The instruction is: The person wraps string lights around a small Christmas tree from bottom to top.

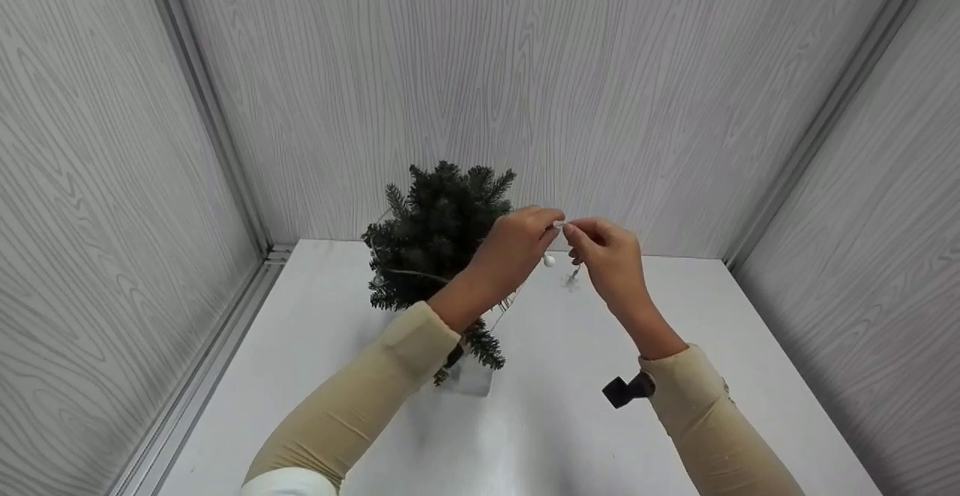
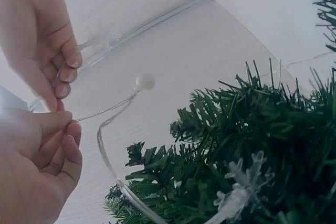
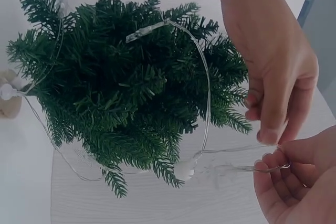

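A small artificial Christmas tree (image 1: 439, 229) stands left of the hands, wound with a clear-wired string of lights (image 3: 208, 95). My left hand (image 1: 514, 247) pinches the thin wire in front of the tree's right side. Fingertips almost meeting it, my right hand (image 1: 613, 257) pinches the same wire. A white ball light (image 2: 145, 82) hangs near the left hand. From the right hand's fingers dangles a clear snowflake light (image 1: 571, 281). Another snowflake light (image 2: 239, 192) lies against the branches in the left wrist view.
The tree's pale base (image 1: 474, 378) rests on a white table (image 1: 540, 413). Grey wood-grain panels (image 1: 480, 68) rise behind and on both sides. A black camera mount (image 1: 626, 390) sticks out from the right sleeve.
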The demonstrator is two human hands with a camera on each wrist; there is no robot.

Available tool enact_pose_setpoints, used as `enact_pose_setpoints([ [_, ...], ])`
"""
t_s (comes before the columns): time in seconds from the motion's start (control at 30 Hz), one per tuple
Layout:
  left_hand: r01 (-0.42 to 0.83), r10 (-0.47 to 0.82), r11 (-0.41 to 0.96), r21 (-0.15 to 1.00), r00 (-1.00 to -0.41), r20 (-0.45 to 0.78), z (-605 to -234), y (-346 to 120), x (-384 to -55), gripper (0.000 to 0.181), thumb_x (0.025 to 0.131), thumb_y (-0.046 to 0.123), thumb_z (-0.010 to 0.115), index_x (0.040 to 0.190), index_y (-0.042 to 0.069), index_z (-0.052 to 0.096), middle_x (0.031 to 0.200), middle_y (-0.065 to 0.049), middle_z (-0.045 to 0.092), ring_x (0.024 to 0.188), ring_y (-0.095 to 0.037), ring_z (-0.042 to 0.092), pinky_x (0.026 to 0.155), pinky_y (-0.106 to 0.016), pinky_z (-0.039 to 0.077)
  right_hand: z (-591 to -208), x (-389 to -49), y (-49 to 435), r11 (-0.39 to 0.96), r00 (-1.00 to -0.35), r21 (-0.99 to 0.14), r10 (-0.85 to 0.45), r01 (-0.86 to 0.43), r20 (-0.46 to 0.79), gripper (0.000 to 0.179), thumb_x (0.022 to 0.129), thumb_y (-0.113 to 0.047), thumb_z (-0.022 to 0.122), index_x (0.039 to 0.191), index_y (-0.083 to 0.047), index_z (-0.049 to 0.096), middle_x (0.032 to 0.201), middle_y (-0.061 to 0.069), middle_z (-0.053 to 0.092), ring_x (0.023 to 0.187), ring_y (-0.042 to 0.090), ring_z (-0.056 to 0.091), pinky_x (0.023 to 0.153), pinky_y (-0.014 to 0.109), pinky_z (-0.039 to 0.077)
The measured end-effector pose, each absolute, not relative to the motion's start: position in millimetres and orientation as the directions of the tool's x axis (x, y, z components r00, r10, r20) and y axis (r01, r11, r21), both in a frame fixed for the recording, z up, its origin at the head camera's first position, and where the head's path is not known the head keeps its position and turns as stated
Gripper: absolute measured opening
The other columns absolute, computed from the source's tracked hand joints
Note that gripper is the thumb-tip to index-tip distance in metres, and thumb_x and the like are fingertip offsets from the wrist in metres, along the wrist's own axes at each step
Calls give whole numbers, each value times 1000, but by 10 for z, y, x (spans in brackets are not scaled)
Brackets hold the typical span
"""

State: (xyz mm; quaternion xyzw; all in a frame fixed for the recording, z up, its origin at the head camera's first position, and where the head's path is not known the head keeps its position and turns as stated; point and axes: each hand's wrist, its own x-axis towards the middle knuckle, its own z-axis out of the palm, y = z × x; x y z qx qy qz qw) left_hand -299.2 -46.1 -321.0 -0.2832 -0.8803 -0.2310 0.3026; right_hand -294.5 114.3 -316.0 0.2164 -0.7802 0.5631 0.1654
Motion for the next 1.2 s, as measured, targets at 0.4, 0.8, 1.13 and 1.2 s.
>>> enact_pose_setpoints([
  [0.4,699,444,690,188,-613,654,-3017,-564,-3045,15,98,16,57,100,10,70,96,-2,70,85,-13,63,74,-25,51,-3106,-2894,1091,258,-846,-806,-175,-532,503,22,94,-10,62,106,7,67,89,13,66,72,13,62,71,35,55],
  [0.8,711,493,689,138,-600,630,-2877,-641,-3115,23,100,11,49,90,6,69,87,-6,67,76,-17,59,70,-30,49,-3239,-3077,1129,357,-831,-757,-131,-548,540,26,92,-28,66,104,-6,72,94,5,70,85,13,62,72,23,51],
  [1.13,654,401,730,199,-645,650,-2698,-880,-3216,20,99,11,51,97,7,71,93,-6,69,82,-18,62,74,-29,51,-3251,-3027,1043,396,-810,-721,-120,-569,573,20,92,-20,66,107,-8,71,96,3,68,85,11,62,72,26,51],
  [1.2,645,389,732,220,-660,643,-2666,-935,-3232,20,98,11,52,97,6,71,94,-7,69,83,-18,63,75,-30,51,-3241,-3015,1007,400,-806,-714,-124,-575,579,20,93,-20,65,108,-8,70,98,3,67,86,11,62,74,27,52],
])
